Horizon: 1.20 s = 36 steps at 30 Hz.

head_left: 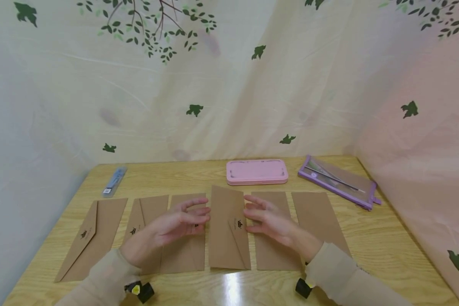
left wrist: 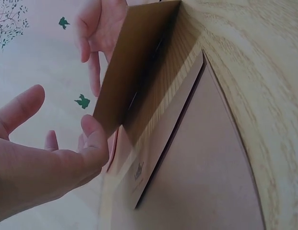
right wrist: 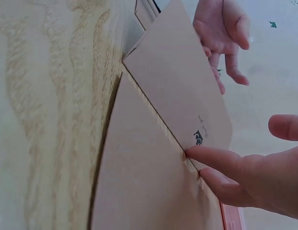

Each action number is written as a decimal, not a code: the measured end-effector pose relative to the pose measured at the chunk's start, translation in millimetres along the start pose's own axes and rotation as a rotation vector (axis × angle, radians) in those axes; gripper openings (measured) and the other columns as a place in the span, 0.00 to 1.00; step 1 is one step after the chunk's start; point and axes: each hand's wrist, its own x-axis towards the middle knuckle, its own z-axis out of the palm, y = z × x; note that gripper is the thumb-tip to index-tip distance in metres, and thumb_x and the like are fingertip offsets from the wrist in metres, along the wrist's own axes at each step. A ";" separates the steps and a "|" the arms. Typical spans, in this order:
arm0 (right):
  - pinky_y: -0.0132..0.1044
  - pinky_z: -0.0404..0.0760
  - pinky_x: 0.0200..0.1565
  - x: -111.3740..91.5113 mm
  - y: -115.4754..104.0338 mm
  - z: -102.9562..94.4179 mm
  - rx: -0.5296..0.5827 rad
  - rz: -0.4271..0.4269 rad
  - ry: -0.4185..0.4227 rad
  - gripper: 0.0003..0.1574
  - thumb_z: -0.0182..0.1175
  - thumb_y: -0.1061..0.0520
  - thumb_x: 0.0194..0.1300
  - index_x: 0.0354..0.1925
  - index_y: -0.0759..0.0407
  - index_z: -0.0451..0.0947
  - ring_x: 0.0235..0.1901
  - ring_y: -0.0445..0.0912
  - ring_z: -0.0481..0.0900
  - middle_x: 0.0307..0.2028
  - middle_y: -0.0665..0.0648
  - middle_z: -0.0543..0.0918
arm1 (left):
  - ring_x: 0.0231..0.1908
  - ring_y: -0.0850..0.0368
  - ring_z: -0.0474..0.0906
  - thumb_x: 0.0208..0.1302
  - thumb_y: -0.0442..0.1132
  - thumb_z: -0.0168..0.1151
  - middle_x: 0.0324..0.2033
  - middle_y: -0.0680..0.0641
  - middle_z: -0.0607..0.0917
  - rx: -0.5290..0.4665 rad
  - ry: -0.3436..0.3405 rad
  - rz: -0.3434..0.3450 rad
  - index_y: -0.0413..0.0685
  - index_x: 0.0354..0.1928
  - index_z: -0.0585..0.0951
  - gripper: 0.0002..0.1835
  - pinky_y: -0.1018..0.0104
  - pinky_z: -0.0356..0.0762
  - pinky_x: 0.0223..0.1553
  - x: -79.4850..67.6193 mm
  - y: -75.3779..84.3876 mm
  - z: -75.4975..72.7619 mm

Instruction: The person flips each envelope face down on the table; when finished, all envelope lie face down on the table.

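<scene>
A brown kraft envelope (head_left: 228, 229) with a small crown print stands tilted between my two hands, its left side raised off the table. My left hand (head_left: 179, 223) has its fingertips at the raised edge, with thumb and fingers spread apart; the left wrist view shows the envelope (left wrist: 134, 62) leaning above the table. The fingertips of my right hand (head_left: 269, 221) touch the lower right edge, fingers extended, as the right wrist view shows with the envelope (right wrist: 177, 81). Neither hand wraps around it. More envelopes lie flat in a row, one (head_left: 183, 250) partly under my left hand and another (head_left: 275, 255) under my right.
Behind the row lie a pink tin case (head_left: 257, 171), a purple-edged zip pouch (head_left: 338, 180) with slim items inside, and a blue clear-cased item (head_left: 114, 180). A further envelope (head_left: 317, 212) lies right, another (head_left: 92, 238) far left. Leaf-patterned cloth (head_left: 229, 85) borders the wooden table (head_left: 390, 263).
</scene>
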 end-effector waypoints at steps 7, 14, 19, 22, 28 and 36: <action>0.65 0.61 0.68 1.2 1.6 6.3 0.023 -0.012 0.007 0.48 0.56 0.61 0.74 0.80 0.63 0.41 0.75 0.67 0.44 0.77 0.74 0.38 | 0.63 0.47 0.71 0.68 0.26 0.60 0.75 0.31 0.56 -0.004 -0.017 0.018 0.39 0.77 0.50 0.42 0.47 0.63 0.68 0.0 1.7 1.0; 0.65 0.60 0.69 1.5 3.8 18.3 0.072 -0.011 -0.017 0.50 0.58 0.58 0.73 0.80 0.63 0.40 0.75 0.65 0.48 0.77 0.74 0.43 | 0.56 0.49 0.78 0.69 0.26 0.58 0.73 0.33 0.59 0.001 0.006 0.009 0.42 0.76 0.54 0.38 0.48 0.66 0.67 2.2 1.3 6.9; 0.66 0.61 0.68 -0.6 6.5 28.0 0.124 -0.001 -0.071 0.52 0.58 0.55 0.74 0.80 0.63 0.38 0.75 0.65 0.49 0.76 0.72 0.50 | 0.54 0.49 0.77 0.70 0.28 0.58 0.73 0.33 0.58 0.011 0.004 0.006 0.43 0.75 0.57 0.35 0.52 0.71 0.63 2.8 0.0 11.9; 0.68 0.61 0.67 -1.0 6.7 33.2 0.143 -0.006 -0.092 0.53 0.59 0.54 0.74 0.80 0.62 0.38 0.75 0.65 0.49 0.76 0.71 0.52 | 0.54 0.49 0.76 0.70 0.29 0.57 0.72 0.34 0.60 0.017 -0.005 0.008 0.43 0.74 0.58 0.33 0.53 0.71 0.62 3.3 -1.5 13.1; 0.67 0.63 0.66 -2.2 6.1 38.8 0.175 -0.016 -0.115 0.54 0.60 0.54 0.73 0.80 0.60 0.37 0.75 0.64 0.50 0.76 0.70 0.54 | 0.60 0.47 0.73 0.72 0.34 0.58 0.66 0.38 0.71 0.059 -0.031 0.004 0.37 0.76 0.57 0.35 0.47 0.66 0.67 7.7 -6.5 14.8; 0.67 0.65 0.65 -3.7 10.4 39.3 0.208 -0.017 -0.122 0.53 0.60 0.54 0.73 0.80 0.58 0.38 0.75 0.65 0.48 0.77 0.70 0.49 | 0.65 0.42 0.69 0.71 0.35 0.60 0.66 0.37 0.73 0.111 -0.053 0.000 0.34 0.74 0.60 0.35 0.41 0.61 0.70 11.5 -13.6 19.3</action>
